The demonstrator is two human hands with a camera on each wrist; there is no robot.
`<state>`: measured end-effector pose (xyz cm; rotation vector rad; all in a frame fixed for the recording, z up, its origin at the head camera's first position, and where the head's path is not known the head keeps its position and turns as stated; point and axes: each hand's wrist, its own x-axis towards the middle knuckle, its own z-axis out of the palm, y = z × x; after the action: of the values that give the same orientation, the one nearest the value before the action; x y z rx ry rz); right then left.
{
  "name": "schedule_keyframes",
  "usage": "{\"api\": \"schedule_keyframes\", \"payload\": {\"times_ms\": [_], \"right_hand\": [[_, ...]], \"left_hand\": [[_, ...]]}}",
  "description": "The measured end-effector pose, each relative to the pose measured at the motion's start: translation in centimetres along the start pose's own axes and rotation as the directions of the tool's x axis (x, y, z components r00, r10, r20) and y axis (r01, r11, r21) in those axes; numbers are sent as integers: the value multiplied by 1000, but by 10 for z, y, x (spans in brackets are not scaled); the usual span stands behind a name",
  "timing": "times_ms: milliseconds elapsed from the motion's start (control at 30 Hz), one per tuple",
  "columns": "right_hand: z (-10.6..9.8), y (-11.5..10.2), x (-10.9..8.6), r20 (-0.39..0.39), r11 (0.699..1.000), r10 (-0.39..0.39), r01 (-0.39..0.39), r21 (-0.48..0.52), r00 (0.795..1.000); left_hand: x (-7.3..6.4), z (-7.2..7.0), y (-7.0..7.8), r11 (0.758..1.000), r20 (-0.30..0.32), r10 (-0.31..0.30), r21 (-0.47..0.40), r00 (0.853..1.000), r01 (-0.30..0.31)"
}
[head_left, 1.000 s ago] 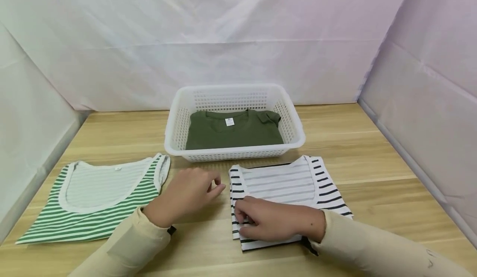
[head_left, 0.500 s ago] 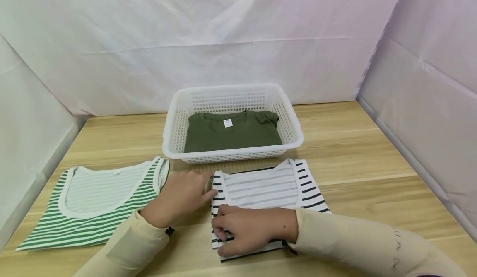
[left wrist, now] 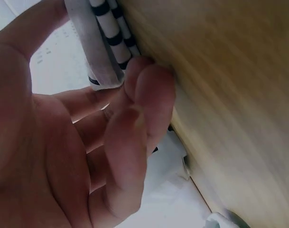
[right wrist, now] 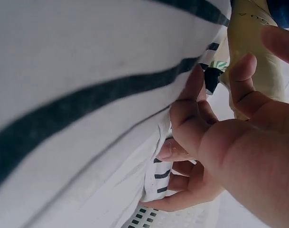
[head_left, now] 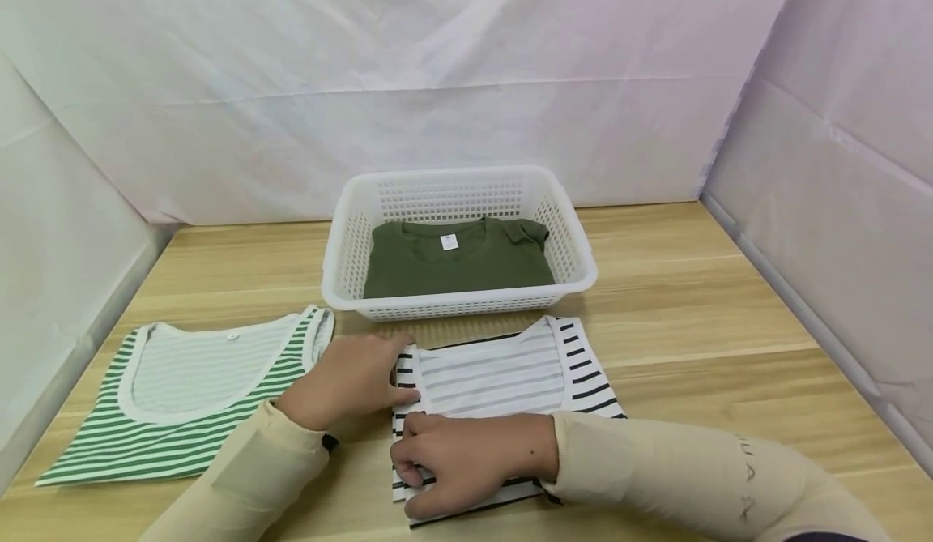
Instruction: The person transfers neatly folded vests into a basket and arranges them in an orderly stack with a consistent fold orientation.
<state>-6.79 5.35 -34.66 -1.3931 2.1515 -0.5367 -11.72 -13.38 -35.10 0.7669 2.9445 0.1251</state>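
Observation:
A white shirt with black stripes [head_left: 499, 368] lies folded, neckline toward the basket, in the middle of the table. My left hand [head_left: 353, 380] is at its far left corner. In the left wrist view the shirt's banded edge [left wrist: 99, 52] sits between that hand's thumb and its curled fingers. My right hand [head_left: 462, 457] rests across the near left part of the shirt, fingers loosely bent at the left edge. The right wrist view shows its bent fingers [right wrist: 187, 123] against the cloth, thumb apart. Part of the shirt is hidden under my right arm.
A green-striped white shirt [head_left: 168, 437] lies folded at the left, near my left sleeve. Behind the hands stands a white plastic basket [head_left: 459, 303] holding a folded dark green shirt [head_left: 466, 271]. White cloth walls [head_left: 466, 129] bound the wooden table [head_left: 692, 307] at the back and sides.
The black-striped shirt has slid left along with my right hand. My left hand, earlier just beside the shirt, now overlaps its far left corner.

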Motion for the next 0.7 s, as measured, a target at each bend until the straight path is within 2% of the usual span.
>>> {"api": "schedule_keyframes", "payload": {"times_ms": [133,267,367,433,567,633,700], "right_hand": [[-2,0,-4,6,1000,-8,8,14,1000],[-10,6,-22,3,998,-17,17,54,1000],[-19,14,-43,-29,996,28,-26,89,999],[-24,22,-59,-80,992,80,-72,106,994],[-33,45,-92,-190,977,202,-183,113,961],[-36,59,-109,-255,966,257,-246,74,932],[-40,70,-124,-316,945,314,-328,11,895]], "left_hand": [[1,0,-2,1000,14,1,-19,1000,-1],[3,1,-2,999,11,11,-30,1000,-10],[5,2,-2,999,22,7,-41,1000,-6],[5,2,-3,999,32,2,-46,999,0],[5,2,-4,999,46,-10,-46,999,13],[5,2,-4,999,50,-14,-51,999,17],[5,2,-5,998,58,-20,-61,998,24]]}}
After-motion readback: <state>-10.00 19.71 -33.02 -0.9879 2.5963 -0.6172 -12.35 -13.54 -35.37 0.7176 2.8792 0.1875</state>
